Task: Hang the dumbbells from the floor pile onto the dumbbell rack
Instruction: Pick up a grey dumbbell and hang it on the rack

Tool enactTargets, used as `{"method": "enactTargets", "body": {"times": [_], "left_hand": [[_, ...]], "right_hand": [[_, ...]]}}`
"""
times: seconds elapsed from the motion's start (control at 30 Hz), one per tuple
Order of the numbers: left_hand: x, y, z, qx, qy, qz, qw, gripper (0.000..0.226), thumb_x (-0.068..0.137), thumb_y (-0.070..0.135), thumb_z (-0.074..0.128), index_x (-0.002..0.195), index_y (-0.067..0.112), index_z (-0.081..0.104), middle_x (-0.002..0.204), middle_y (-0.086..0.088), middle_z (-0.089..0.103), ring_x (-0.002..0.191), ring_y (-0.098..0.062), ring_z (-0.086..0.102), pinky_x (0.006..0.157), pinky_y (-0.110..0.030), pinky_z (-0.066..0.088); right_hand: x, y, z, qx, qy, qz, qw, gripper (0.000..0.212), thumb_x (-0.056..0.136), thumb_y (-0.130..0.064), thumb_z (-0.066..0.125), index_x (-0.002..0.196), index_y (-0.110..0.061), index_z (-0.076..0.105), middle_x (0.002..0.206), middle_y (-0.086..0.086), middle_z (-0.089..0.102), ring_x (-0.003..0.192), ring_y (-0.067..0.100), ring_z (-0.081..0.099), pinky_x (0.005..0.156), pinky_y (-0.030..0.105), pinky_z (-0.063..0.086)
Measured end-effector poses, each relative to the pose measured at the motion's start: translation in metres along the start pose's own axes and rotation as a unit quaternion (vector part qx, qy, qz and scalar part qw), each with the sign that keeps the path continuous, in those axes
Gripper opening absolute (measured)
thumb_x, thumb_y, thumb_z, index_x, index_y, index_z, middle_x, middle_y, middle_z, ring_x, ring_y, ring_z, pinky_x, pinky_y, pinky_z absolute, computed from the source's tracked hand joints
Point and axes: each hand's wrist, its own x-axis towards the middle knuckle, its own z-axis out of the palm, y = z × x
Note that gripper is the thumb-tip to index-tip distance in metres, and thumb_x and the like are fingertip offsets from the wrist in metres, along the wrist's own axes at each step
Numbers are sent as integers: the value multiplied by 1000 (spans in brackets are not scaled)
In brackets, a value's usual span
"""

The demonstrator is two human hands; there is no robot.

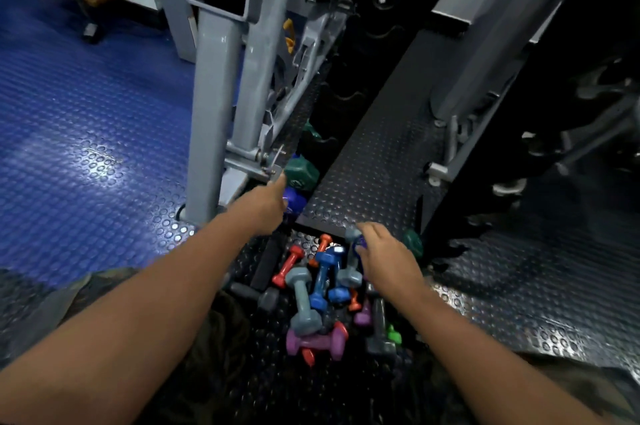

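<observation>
Grey machine frame (pixel 221 85) crowds left hand (pixel 266 206) gripping purple dumbbell (pixel 294 201); right hand (pixel 384 255) grips blue dumbbell (pixel 360 242).

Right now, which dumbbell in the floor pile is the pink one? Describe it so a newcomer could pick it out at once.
Start at the floor pile of coloured dumbbells lying between the person's two forearms. Go to the pile's near edge, closest to the camera. The pink dumbbell lies crosswise there, under the end of a grey-blue dumbbell, and is the widest pink piece.
</observation>
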Motion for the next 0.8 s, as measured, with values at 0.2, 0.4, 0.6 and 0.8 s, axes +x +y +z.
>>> {"method": "enactTargets", "body": {"times": [0.2,0.4,0.6,0.8], "left_hand": [[-40,33,62,98,-79,60,990,71,106,30,41,164,9,6,163,-25,31,140,-44,44,111,-55,40],[-42,90,89,132,-135,124,974,70,109,36,39,165,13,4,168,-18,22,151,-38,32,116,-53,38],[-24,130,107,150,-166,161,961,74,109,40,40,165,17,-4,172,-13,9,156,-34,22,122,-55,28],[-16,140,116,164,-182,176,953,75,110,41,39,165,19,-6,173,-14,6,155,-35,23,122,-55,26]], "right_hand": [[-50,34,13,22,-38,77,996,45,106,-31,52,149,-26,40,152,-6,44,120,28,62,88,42,51],[-77,76,25,58,-25,158,985,42,105,-27,51,146,-28,42,145,-4,52,111,29,65,84,44,54],[-82,98,39,37,-33,185,981,47,102,-25,57,147,-21,42,143,2,53,110,32,67,84,47,56],[-69,101,45,65,-36,199,977,45,106,-30,51,149,-21,42,145,2,52,113,32,64,89,48,54]]}}
